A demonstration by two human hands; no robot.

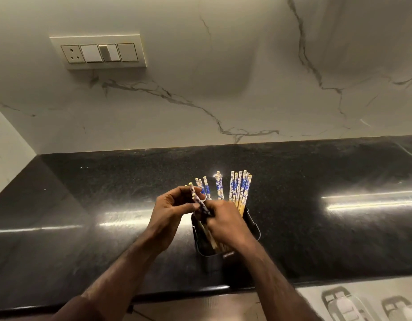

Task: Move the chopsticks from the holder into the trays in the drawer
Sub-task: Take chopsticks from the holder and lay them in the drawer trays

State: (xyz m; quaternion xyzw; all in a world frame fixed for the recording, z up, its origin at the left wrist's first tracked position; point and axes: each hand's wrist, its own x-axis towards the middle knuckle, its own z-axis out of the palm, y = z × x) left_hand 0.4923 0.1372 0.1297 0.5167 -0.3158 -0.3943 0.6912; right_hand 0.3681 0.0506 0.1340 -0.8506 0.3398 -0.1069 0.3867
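Observation:
A black holder stands on the dark counter near its front edge. Several chopsticks with blue-and-white floral tops stand upright in it. My left hand and my right hand meet just above the holder's left side. Both pinch a small bunch of chopsticks that tilts up to the left, its lower ends still inside the holder. My right hand covers much of the holder's opening. No drawer or trays are in view.
The black granite counter runs left to right against a white marble wall. A switch panel is on the wall at upper left. A patterned floor shows at lower right below the counter edge.

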